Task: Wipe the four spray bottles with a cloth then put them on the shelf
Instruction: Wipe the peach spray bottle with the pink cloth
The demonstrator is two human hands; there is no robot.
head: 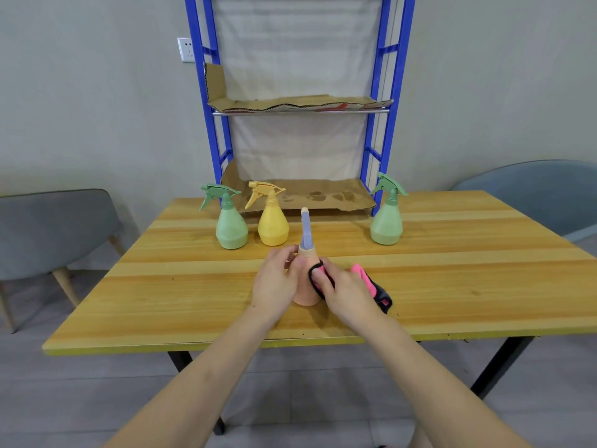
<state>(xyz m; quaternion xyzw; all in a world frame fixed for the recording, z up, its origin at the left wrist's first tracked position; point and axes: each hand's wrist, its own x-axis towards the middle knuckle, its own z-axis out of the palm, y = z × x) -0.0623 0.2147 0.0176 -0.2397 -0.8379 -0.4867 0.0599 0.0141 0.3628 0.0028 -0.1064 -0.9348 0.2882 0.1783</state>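
Note:
A peach spray bottle [305,294] with a lilac trigger head stands upright at the middle of the wooden table [452,286]. My left hand [276,281] grips its left side and neck. My right hand [344,291] presses a pink cloth with black edging [371,284] against its right side. Farther back stand a green bottle [231,229], a yellow bottle [273,226] and a second green bottle [386,224]. Behind them rises the blue shelf [378,130], its levels lined with cardboard.
A grey chair [48,234] stands left of the table and a blue-grey chair [533,192] at the right. A wall socket [186,49] is beside the shelf. The lower cardboard sheet [307,195] bears damp stains and lies level with the tabletop.

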